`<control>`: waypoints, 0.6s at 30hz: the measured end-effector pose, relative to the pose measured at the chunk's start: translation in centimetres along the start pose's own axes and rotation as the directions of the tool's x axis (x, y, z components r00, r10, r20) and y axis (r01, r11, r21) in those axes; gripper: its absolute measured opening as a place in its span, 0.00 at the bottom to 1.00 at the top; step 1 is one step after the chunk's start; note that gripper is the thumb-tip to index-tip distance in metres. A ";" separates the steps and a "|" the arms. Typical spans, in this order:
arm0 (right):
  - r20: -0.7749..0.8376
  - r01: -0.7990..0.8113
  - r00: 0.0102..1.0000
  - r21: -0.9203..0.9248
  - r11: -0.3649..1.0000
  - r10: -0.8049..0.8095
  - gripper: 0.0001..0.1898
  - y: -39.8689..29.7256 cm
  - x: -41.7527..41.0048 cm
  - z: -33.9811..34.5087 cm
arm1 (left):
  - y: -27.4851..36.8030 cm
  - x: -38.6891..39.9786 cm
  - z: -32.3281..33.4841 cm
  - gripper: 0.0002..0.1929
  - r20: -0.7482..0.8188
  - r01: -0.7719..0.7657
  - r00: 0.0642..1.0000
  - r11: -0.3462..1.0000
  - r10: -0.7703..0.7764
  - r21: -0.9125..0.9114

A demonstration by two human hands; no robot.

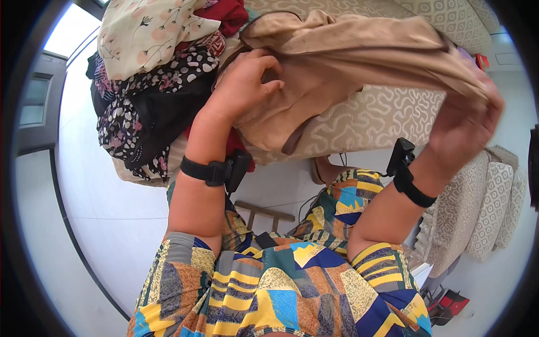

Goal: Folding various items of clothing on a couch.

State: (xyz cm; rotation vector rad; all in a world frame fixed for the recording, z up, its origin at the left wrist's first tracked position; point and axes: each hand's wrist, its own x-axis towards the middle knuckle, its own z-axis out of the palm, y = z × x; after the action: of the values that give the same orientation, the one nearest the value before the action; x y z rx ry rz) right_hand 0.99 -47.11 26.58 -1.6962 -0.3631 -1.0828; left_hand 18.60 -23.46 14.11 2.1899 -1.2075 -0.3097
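A tan cloth garment with dark brown edging (337,67) is spread and partly raised over a patterned sofa seat (387,113). My right hand (467,113), slightly blurred, grips the garment's right end and holds it up off the seat. Over the garment's left part is my left hand (248,84), fingers curled and thumb apart; whether it pinches any cloth cannot be told. Left of it lies a pile of clothes: a cream floral cloth (147,38) on top, a black garment with white dots (122,122) below, and red cloth (227,17) behind.
Patterned cushions (450,21) lie at the back right. Another covered seat (459,206) with cushions stands at the right. Below the sofa edge are a wooden frame (265,210) and a dark cable. A red and black object (450,303) is on the floor at the lower right.
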 end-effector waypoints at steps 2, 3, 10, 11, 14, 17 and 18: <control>-0.206 0.082 0.977 0.159 0.984 -0.048 0.13 -1.7 0.0 -1.1 | 0.3 0.0 0.5 0.30 -0.058 0.003 0.998 0.999 -0.005 -0.038; -0.266 0.056 0.963 0.077 0.995 -0.034 0.16 -2.7 0.1 -1.1 | 0.2 0.0 0.8 0.35 -0.134 0.021 0.990 0.993 -0.036 -0.112; -0.158 0.041 0.983 0.687 0.725 0.095 0.28 -6.5 -1.0 -0.3 | 3.3 0.8 0.7 0.55 -0.279 0.030 0.937 0.846 -0.209 -0.532; -0.205 0.050 0.974 0.608 0.792 0.097 0.28 -6.6 -1.0 -0.3 | 3.7 0.9 1.3 0.43 -0.249 -0.046 0.956 0.757 -0.156 -0.652; -0.377 0.041 0.924 0.262 0.964 0.063 0.28 -6.4 -0.9 -0.2 | 4.3 0.6 1.6 0.25 0.361 0.291 0.933 0.595 -0.001 -0.749; -0.501 -0.038 0.865 -0.125 0.991 -0.030 0.27 -5.9 -0.7 0.3 | 4.6 0.4 1.6 0.13 0.362 0.203 0.929 0.705 0.081 -0.679; -0.529 -0.063 0.845 -0.245 0.967 -0.079 0.27 -5.7 -0.5 0.6 | 4.5 0.4 0.9 0.13 0.364 0.204 0.928 0.704 0.083 -0.680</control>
State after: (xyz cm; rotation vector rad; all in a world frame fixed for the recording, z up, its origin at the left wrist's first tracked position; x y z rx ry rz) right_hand -2.91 -44.10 29.56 -1.5206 0.1376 -1.6070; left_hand 15.31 -25.92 16.22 1.5070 -0.9586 -1.0752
